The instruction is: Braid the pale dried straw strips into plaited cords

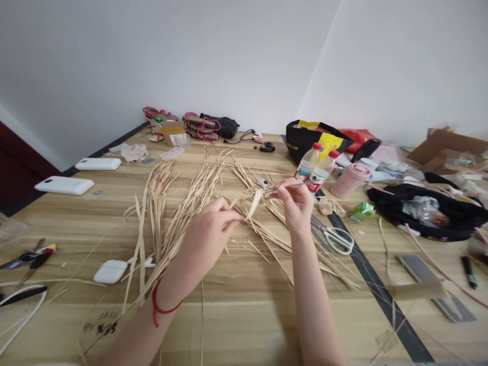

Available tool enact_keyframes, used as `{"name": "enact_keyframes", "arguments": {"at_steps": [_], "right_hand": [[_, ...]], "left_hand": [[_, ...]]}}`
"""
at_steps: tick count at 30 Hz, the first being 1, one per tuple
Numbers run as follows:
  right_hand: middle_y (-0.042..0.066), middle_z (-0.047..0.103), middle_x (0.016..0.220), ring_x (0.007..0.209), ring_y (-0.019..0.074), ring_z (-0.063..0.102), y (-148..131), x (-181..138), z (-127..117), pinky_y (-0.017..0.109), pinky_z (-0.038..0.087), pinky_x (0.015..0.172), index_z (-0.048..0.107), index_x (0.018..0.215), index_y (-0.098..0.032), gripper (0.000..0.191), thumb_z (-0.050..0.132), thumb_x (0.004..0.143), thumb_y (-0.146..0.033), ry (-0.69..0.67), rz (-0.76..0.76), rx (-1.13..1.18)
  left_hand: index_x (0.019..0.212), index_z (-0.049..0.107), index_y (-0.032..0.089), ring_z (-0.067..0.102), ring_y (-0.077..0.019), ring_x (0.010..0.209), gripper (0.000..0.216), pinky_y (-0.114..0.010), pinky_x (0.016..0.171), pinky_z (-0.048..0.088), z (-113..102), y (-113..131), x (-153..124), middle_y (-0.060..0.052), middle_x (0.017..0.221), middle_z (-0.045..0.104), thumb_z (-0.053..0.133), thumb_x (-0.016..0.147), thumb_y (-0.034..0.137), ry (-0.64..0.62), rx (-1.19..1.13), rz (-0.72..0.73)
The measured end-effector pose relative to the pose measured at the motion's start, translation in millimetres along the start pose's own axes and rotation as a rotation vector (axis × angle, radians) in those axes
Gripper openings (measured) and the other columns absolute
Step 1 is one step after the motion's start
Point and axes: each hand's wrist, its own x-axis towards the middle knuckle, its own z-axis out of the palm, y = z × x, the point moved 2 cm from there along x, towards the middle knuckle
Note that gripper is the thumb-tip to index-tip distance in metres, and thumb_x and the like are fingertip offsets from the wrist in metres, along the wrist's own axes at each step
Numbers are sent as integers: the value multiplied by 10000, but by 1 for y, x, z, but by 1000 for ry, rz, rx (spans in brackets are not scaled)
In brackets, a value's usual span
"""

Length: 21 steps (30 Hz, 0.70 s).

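Both my hands are raised over a wooden table strewn with pale dried straw strips. My left hand, with a red cord at its wrist, pinches one end of a short straw strip. My right hand pinches the other part of that strip, fingers closed round it at about chest height above the table. The strip bends between the two hands.
White-handled scissors lie right of my right arm. Two bottles, a pink cup, black bags, a white earbud case, two white power banks and pliers sit around the straw.
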Motion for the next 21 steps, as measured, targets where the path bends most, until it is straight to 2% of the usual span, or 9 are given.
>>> {"name": "enact_keyframes", "arguments": {"at_steps": [3,5,10,12,17,21], "right_hand": [[18,581,838,802,167,641,3,1,-1,292,599,613,568,842,-233,123,622,828,-343,-20,0,-4],[18,583,836,804,170,642,2,1,0,296,599,618,577,839,-231,119,628,825,-337,-35,6,17],[26,592,829,789,168,633,1,0,2,302,599,628,590,822,-222,133,647,811,-342,-61,43,37],[30,596,827,796,170,629,1,-1,3,302,598,633,593,820,-219,145,651,806,-352,-72,56,28],[31,598,830,807,173,627,1,-2,4,309,597,639,601,829,-215,146,649,808,-351,-111,59,23],[36,613,820,800,170,632,-2,-3,8,311,589,661,623,831,-209,113,635,824,-320,-179,50,-1]], "left_hand": [[914,709,214,573,-118,572,184,-233,502,423,-1,-8,3,-23,802,700,556,832,154,232,111,-43],[958,702,216,609,-128,603,198,-239,540,470,-1,-10,5,-27,837,721,555,834,166,295,48,-61],[1101,660,186,685,-160,834,271,-262,696,570,4,-11,12,-64,1047,708,516,874,226,229,-398,-105],[1073,674,174,677,-173,908,263,-278,744,574,5,-11,13,-77,1064,704,518,883,268,209,-528,-113],[915,726,195,670,-180,913,183,-285,768,565,6,-12,14,-64,961,728,621,826,314,212,-554,-104],[807,728,194,671,-170,868,161,-285,771,551,6,-15,16,-51,898,729,612,833,304,232,-501,-120]]}}
